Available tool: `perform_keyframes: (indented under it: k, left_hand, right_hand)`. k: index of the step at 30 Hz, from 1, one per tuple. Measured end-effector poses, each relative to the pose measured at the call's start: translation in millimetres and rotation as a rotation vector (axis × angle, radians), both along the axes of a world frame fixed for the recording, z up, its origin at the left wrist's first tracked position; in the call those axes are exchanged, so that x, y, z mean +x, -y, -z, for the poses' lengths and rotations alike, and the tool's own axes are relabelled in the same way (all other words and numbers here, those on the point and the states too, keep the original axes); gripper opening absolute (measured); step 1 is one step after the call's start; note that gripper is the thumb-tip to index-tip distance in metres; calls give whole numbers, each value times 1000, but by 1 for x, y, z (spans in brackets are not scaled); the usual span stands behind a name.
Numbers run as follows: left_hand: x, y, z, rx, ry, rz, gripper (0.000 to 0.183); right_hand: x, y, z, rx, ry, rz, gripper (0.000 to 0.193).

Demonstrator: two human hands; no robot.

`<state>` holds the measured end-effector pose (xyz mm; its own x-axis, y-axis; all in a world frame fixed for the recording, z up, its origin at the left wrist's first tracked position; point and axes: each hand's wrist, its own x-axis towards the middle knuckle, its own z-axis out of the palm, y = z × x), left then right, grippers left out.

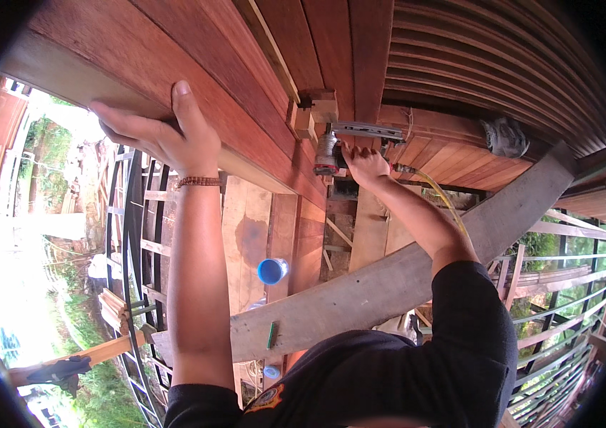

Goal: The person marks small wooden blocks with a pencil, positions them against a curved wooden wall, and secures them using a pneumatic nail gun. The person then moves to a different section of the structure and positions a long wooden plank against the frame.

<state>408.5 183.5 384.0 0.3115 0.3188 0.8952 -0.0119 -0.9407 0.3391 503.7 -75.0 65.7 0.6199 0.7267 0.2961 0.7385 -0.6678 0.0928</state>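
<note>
My left hand [167, 135] is raised against the lower edge of a reddish-brown wooden plank [139, 60]. Its thumb points up along the board's face and its fingers stretch out flat by the edge. A string of brown beads [199, 182] circles that wrist. Farther right, my right hand [365, 165] is wrapped round the handle of a nail gun [328, 158] with a long metal magazine. A yellow air hose [445, 196] trails from the tool beside my forearm. Small wood blocks [305, 121] sit at the plank ends near the gun's nose, which is partly hidden.
A grey weathered board [360, 285] slants across in front of me, with a green pencil-like stick [271, 334] on it. Beyond it lies a blue cup [272, 271]. Dark cloth or plastic [506, 137] hangs at the right. Black metal railings [131, 235] stand at left.
</note>
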Motion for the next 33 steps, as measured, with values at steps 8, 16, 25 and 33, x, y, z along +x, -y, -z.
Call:
perform_keyframes:
  k: [8,16,25,33]
  left_hand:
    - [2,-1,1,7,11,-12,111]
    - [0,11,-4,-109,15,38,108]
    - [1,5,-1,-55,-8,-68,110]
    - [-1,2,1,8,28,-43,112]
  right_hand:
    - [1,-4,10,52,-21,-26,44]
    - [9,-18,16,135,49,-32,41]
    - [-53,26,-63,-104,-177,-106,55]
    - [-149,166,-98,-411,-366,-35,64]
